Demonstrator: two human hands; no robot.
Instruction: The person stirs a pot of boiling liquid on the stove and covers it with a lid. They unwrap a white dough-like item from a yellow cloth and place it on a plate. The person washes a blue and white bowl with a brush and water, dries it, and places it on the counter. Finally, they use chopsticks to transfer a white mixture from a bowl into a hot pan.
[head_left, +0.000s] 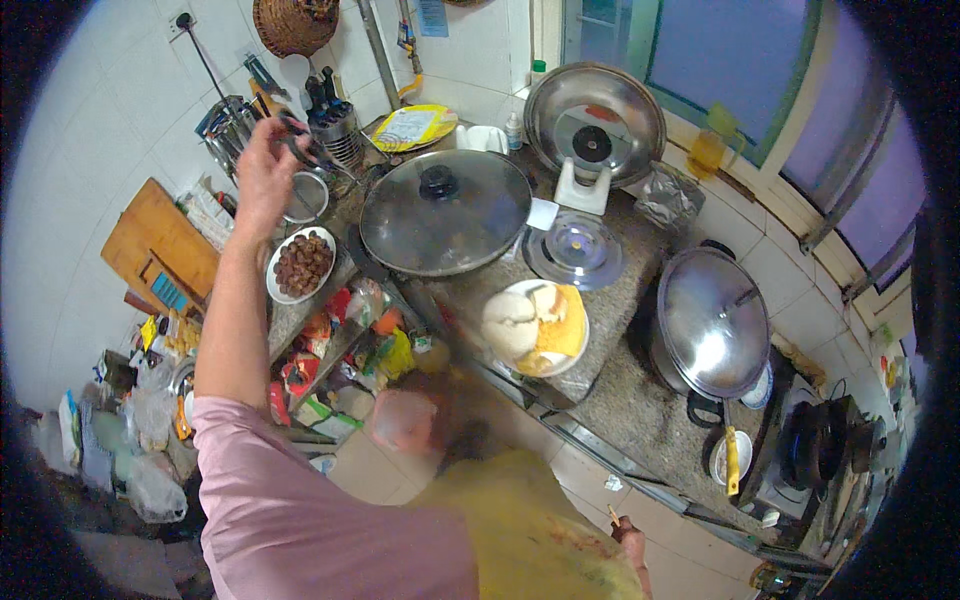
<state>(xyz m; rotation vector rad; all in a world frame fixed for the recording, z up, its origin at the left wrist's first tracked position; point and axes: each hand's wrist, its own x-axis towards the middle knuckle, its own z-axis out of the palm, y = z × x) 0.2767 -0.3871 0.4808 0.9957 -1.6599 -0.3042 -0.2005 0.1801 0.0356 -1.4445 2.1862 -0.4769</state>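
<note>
My left hand (264, 166) is raised at the far left of the counter, gripping a blurred black-handled tool that looks like scissors (319, 156). Just beyond it stands a metal holder with black-handled knives (334, 127). A round sieve (307, 196) and a white bowl of brown dates or similar fruit (303, 264) are below that hand. Low at the right, my right hand (632, 541) holds a thin wooden stick (613, 514), perhaps chopsticks; most of its length is hidden. A plate of steamed buns and yellow cake (551, 330) sits at the counter's front.
A large lidded pan (446, 217) covers the corner. Behind it leans a steel lid (592, 124); nearby lies a glass lid (576, 247). A covered pot (712, 322), a small bowl with a yellow-handled utensil (731, 459) and a stove (795, 450) line the right. Packets (322, 352) crowd an open drawer.
</note>
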